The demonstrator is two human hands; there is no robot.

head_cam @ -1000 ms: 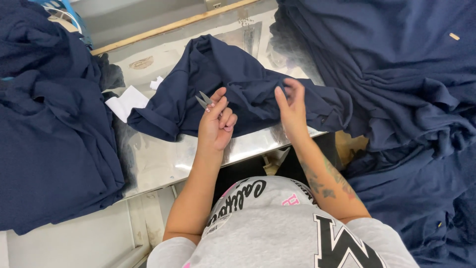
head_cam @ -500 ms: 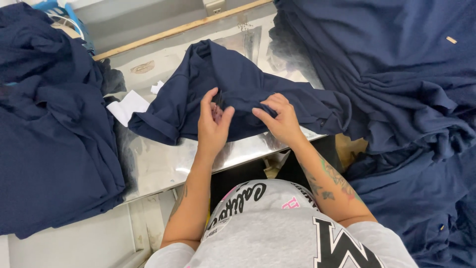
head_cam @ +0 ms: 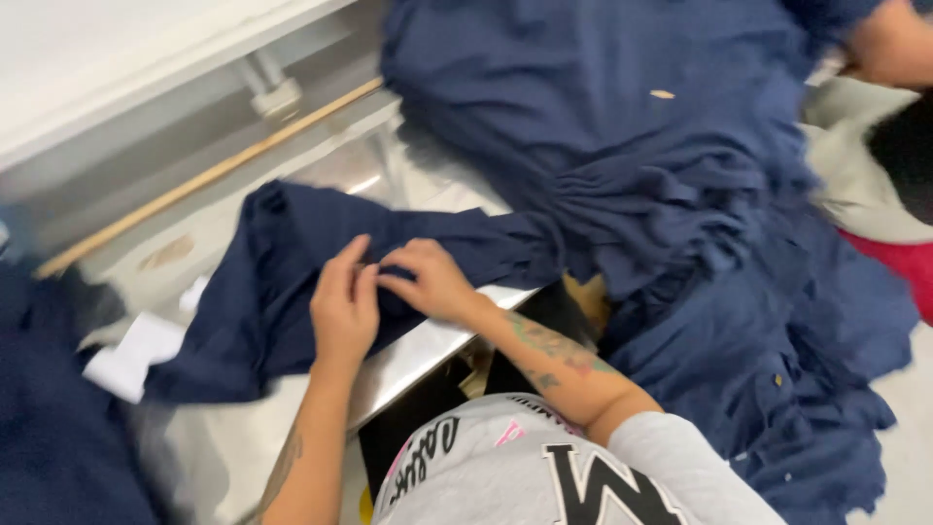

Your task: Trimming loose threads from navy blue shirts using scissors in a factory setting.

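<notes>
White slip (head_cam: 131, 355) beside navy garment (head_cam: 282, 282)

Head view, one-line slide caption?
Both hands, left hand and right hand, pinch a navy garment on a steel table beside a navy pile.

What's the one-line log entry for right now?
left hand: on navy garment | right hand: pinching same garment | hands touching | surface: metal table | right: navy pile | left: white paper
</notes>
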